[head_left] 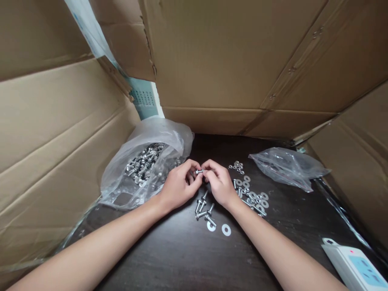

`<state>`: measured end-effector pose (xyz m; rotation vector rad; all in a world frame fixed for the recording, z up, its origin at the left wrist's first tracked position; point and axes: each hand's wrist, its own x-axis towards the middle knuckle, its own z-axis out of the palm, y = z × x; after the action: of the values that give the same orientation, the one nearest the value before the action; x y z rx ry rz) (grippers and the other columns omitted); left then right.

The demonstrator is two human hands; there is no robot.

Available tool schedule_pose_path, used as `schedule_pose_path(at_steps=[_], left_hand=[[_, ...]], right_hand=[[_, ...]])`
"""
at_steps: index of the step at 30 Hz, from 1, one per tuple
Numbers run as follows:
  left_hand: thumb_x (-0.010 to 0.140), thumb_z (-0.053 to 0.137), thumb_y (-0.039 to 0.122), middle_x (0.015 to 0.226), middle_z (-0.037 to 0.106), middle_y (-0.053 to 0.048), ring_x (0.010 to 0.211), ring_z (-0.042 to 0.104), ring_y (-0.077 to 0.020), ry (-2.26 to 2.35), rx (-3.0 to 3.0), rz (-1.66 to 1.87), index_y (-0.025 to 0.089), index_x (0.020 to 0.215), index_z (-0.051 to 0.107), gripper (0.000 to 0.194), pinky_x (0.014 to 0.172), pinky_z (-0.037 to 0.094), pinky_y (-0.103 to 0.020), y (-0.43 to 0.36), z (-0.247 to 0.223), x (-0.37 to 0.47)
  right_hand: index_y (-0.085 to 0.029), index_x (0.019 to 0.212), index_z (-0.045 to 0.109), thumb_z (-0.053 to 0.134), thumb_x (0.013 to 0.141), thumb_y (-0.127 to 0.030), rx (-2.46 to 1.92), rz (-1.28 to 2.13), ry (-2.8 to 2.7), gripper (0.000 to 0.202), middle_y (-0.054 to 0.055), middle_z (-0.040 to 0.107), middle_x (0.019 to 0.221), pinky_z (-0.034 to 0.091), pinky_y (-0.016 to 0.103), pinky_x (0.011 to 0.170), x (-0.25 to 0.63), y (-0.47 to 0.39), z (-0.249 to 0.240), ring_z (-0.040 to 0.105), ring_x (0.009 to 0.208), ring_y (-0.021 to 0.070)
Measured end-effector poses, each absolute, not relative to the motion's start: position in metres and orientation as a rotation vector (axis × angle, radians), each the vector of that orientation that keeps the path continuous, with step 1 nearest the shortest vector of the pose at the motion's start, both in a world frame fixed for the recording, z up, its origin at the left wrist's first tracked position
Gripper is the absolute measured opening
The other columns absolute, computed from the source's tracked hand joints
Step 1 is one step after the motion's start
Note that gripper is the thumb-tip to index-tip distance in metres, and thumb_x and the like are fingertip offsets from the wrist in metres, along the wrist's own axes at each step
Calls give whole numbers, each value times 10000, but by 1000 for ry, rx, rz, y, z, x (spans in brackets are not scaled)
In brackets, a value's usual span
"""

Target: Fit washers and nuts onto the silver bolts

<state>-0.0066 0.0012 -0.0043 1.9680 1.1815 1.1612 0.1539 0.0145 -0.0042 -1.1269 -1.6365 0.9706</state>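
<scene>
**Small bolt pinched between two hands over a dark tabletop**

So the bolt is up in the middle of the view, held just above the table and lying roughly sideways between the fingertips. The left hand has thumb and fingers curled in close around one end, and the right hand has the other end in a tight pinch. Can't really make out what's on the shank, fingers cover too much.

Right below the hands there's a loose cluster of bolts, plus a flat washer nearby and another partly under one of the bolts. Beside the right forearm is a messy mixed pile of bolts and washers, with a little group of nuts just behind it.

Left of the hands sits an open plastic bag full of metal hardware. Far right: a flattish clear bag, and a white power strip nearer the camera. Cardboard walls all around.
</scene>
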Motion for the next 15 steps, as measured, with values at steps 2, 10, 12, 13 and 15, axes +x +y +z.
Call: schedule_pose_path(at_steps=[2, 10, 12, 13, 15], left_hand=[[894, 605, 172, 746, 626, 31, 583, 585, -95, 1177, 1964, 1157, 186, 966, 589, 75, 561, 462, -196, 1, -3, -7], [870, 587, 152, 692, 611, 42, 577, 581, -100, 1197, 1972, 1169, 185, 925, 599, 65, 563, 454, -196, 1, -1, -7], [867, 591, 156, 692, 615, 42, 575, 583, -101, 1190, 1970, 1163, 186, 926, 598, 66, 560, 454, -195, 1, 0, -7], [867, 593, 158, 696, 620, 40, 575, 585, -101, 1186, 1969, 1161, 186, 927, 598, 67, 558, 454, -194, 1, 0, -7], [869, 594, 163, 710, 629, 36, 581, 588, -101, 1177, 1976, 1155, 186, 932, 600, 68, 563, 458, -196, 1, 1, -7]], right_hand=[[-210, 730, 562, 494, 821, -271, -1130, 975, -1629, 129, -2, 554, 700, 397, 295, 624, 154, 14, -4, 499, 650, 159], [-209, 705, 554, 498, 827, -293, -1131, 972, -1644, 159, -10, 526, 657, 376, 286, 589, 153, 14, -2, 476, 620, 152], [-209, 699, 550, 491, 833, -299, -1133, 972, -1645, 172, -7, 530, 656, 376, 285, 590, 152, 14, -3, 478, 620, 153], [-210, 695, 547, 489, 834, -301, -1134, 973, -1646, 176, -6, 532, 655, 374, 285, 589, 152, 14, -3, 479, 620, 153], [-211, 686, 539, 483, 833, -303, -1134, 968, -1654, 182, -7, 527, 645, 369, 285, 586, 153, 14, -3, 476, 614, 153]])
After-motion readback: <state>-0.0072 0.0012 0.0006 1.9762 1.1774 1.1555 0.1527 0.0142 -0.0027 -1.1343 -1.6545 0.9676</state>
